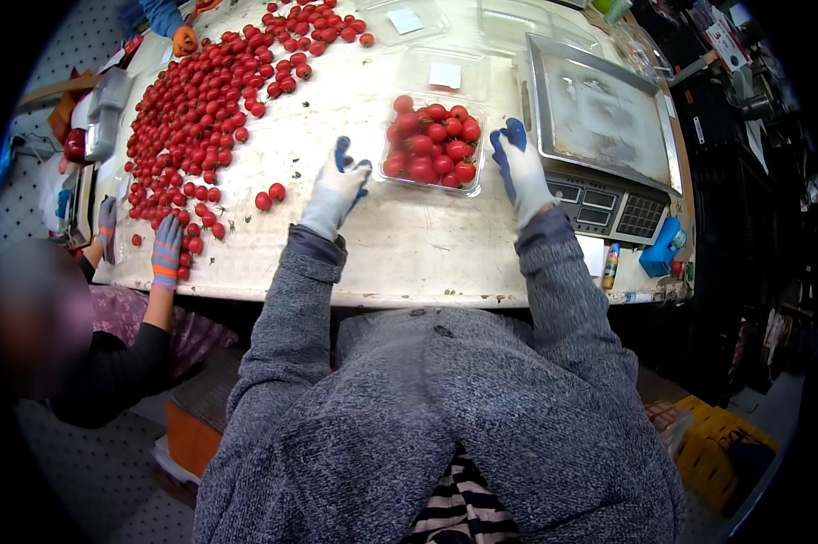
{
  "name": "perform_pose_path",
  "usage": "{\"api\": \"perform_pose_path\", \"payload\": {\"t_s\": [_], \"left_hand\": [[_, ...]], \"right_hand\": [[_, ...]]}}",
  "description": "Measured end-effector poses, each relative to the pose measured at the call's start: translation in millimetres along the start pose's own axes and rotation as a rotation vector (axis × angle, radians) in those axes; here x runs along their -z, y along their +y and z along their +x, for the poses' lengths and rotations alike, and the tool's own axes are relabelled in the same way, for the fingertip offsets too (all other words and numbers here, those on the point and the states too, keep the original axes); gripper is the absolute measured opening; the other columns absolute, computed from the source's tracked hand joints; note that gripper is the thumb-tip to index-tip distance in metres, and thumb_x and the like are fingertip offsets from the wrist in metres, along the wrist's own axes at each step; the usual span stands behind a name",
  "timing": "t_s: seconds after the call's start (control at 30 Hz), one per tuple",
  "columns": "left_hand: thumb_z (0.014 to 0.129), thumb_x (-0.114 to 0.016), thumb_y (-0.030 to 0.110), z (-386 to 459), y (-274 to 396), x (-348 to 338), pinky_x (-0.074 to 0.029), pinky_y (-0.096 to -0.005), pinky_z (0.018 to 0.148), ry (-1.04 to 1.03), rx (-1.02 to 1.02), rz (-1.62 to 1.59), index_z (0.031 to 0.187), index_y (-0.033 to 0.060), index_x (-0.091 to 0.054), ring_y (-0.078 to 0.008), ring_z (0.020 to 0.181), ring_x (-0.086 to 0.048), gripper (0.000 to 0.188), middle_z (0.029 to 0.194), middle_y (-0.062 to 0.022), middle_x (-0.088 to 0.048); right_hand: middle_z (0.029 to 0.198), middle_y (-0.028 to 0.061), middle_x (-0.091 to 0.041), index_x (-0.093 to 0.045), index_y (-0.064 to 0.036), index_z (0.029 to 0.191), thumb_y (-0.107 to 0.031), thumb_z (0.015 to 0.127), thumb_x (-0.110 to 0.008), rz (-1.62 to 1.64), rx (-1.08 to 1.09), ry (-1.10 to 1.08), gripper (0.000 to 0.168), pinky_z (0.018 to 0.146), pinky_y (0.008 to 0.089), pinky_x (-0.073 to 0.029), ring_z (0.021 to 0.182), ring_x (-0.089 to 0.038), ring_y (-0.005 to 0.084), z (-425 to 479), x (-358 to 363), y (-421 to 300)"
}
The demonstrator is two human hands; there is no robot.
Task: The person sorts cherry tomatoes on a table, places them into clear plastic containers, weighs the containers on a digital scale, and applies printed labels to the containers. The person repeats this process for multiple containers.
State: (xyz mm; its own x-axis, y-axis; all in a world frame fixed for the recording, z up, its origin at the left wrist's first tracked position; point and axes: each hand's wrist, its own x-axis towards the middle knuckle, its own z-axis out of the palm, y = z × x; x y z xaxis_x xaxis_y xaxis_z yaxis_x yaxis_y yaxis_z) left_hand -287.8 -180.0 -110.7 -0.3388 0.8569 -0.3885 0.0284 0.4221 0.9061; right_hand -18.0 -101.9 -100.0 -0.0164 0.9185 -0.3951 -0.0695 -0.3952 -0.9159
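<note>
A clear plastic clamshell [480, 183] full of red cherry tomatoes [436, 144] stands on the table before me. Its lid [477, 73], with a white label on it, is folded back on the far side. My left hand [337, 182], in a white glove with blue fingertips, hovers left of the box with fingers apart and nothing in them. On the other side, my right hand [523, 168], gloved alike, is just off the box's right edge and also holds nothing. Two loose tomatoes [270, 196] lie left of my left hand.
A big heap of tomatoes [184, 129] spreads over the table's left. A co-worker's gloved hand [167, 248] touches its near end; another person's orange glove [184, 41] is at the far end. A digital scale [606, 115] stands right, with empty clamshells [518, 27] behind.
</note>
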Motion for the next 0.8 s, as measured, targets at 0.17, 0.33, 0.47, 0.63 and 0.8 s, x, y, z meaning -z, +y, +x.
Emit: {"api": "perform_pose_path", "payload": {"t_s": [0.17,0.33,0.47,0.63,0.8], "left_hand": [[0.091,-0.054,0.017,-3.1,-2.2,-26.7,-0.049,-0.0282,0.048,-0.252,0.262,-0.24,0.121,0.0091,-0.051,-0.0186,0.059,-0.063,0.031,0.083,-0.0082,-0.064],[0.088,-0.054,0.012,-9.9,8.9,-6.8,-0.04,-0.0263,0.037,0.093,0.058,-0.126,0.118,0.0042,-0.058,-0.0159,0.045,-0.057,0.032,0.069,-0.0078,-0.064],[0.089,-0.056,0.016,18.6,-19.4,40.6,-0.05,-0.0281,0.053,0.001,0.179,-0.281,0.12,0.0074,-0.055,-0.0162,0.067,-0.064,0.032,0.082,-0.008,-0.065],[0.094,-0.053,0.018,-4.3,-33.3,41.1,-0.053,-0.0302,0.057,0.068,0.117,-0.441,0.128,0.0074,-0.046,-0.02,0.068,-0.065,0.036,0.09,-0.0108,-0.065],[0.095,-0.049,0.022,-31.0,-40.4,23.5,-0.054,-0.0331,0.069,-0.079,0.256,-0.45,0.127,0.0064,-0.049,-0.0247,0.083,-0.066,0.035,0.101,-0.0149,-0.065]], "right_hand": [[0.109,0.0071,-0.057,-0.046,-0.002,0.129,-0.024,0.096,-0.055,0.156,0.242,-0.183,0.042,0.087,0.0255,-0.042,0.099,-0.052,0.0127,37.2,-21.7,22.7],[0.111,0.0088,-0.058,-0.043,-0.008,0.132,-0.027,0.096,-0.055,0.398,-0.014,-0.181,0.042,0.089,0.0318,-0.045,0.098,-0.057,0.0176,9.0,-34.2,30.6],[0.115,0.0146,-0.058,-0.045,-0.006,0.125,-0.026,0.095,-0.055,0.458,-0.168,-0.111,0.037,0.087,0.0403,-0.05,0.098,-0.06,0.0267,30.3,-20.0,56.2],[0.121,0.0165,-0.054,-0.045,-0.006,0.127,-0.031,0.095,-0.055,0.459,-0.075,-0.003,0.042,0.092,0.0423,-0.046,0.108,-0.055,0.0288,57.2,-31.7,41.6],[0.095,0.0047,-0.06,-0.057,-0.012,0.103,-0.032,0.089,-0.064,0.708,-0.077,-0.1,0.025,0.07,0.034,-0.047,0.083,-0.059,0.021,92.9,-53.8,40.4]]}}
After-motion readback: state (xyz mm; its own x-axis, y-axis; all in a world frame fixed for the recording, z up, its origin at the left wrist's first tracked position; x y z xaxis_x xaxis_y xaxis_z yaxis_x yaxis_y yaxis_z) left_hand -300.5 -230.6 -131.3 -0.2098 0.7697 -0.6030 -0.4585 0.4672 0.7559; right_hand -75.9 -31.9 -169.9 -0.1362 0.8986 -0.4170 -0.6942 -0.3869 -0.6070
